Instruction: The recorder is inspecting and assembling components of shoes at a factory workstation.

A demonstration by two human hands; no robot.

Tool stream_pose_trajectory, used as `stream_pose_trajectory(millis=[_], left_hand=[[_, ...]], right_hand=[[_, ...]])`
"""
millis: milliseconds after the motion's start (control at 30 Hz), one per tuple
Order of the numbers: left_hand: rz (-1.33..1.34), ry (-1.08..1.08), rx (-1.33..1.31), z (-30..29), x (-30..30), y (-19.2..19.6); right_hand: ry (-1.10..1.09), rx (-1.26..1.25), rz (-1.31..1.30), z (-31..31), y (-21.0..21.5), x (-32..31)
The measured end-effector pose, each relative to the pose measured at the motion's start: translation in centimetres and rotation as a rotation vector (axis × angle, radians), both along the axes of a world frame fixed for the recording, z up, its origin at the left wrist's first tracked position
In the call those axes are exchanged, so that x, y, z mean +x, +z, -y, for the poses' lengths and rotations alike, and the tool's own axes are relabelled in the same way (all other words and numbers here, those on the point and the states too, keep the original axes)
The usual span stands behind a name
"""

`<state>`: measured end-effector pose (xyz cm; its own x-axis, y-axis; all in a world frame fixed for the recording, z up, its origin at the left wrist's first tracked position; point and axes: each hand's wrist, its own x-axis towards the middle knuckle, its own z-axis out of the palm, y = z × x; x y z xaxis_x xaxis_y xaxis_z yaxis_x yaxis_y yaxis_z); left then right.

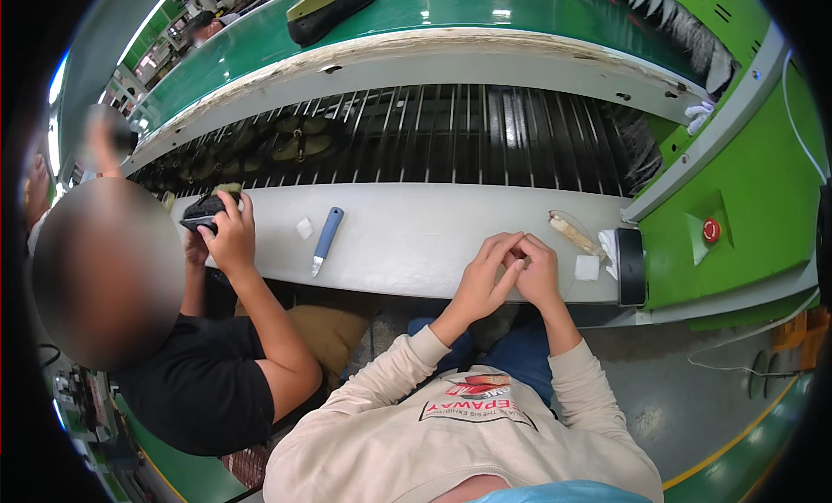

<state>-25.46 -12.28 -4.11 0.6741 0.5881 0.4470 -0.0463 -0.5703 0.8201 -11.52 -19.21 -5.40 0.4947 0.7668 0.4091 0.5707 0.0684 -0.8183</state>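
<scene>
My left hand (485,279) and my right hand (539,276) meet over the front edge of the white ledge (407,234). Their fingers are curled and pressed together at the tips; whatever lies between them, if anything, is hidden. Just beyond my right hand rests a slim tool with a pale, worn handle (574,232). Beside it are a small white square pad (587,267), a crumpled white cloth (608,247) and a black rectangular object (631,266). Farther left lies a blue-handled knife (327,234) with a short metal blade.
A co-worker at my left holds a dark shoe (204,210) in both hands. Beyond the ledge, a roller conveyor (451,143) carries several dark sandals (303,139). Another shoe (329,11) sits on the upper green belt (459,7). A green machine housing with a red button (711,231) stands right.
</scene>
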Motion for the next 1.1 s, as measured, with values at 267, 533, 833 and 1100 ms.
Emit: stream_pose_trajectory(millis=[267, 533, 833, 1100], left_hand=[[0.064, -0.06, -0.082, -0.7, 0.4, -0.3], [0.049, -0.029, -0.113, -0.6, -0.1, 0.4], [0.075, -0.028, -0.098, -1.0, 0.1, 0.3], [0.106, -0.057, -0.134, -1.4, -0.2, -0.1]], right_hand=[[0.022, 0.01, 0.041, 0.2, -0.5, 0.4], [0.043, -0.011, -0.015, 0.1, 0.7, -0.3], [0.024, -0.076, 0.051, 0.0, 0.5, 0.0], [0.003, -0.082, 0.054, -0.5, 0.2, -0.1]])
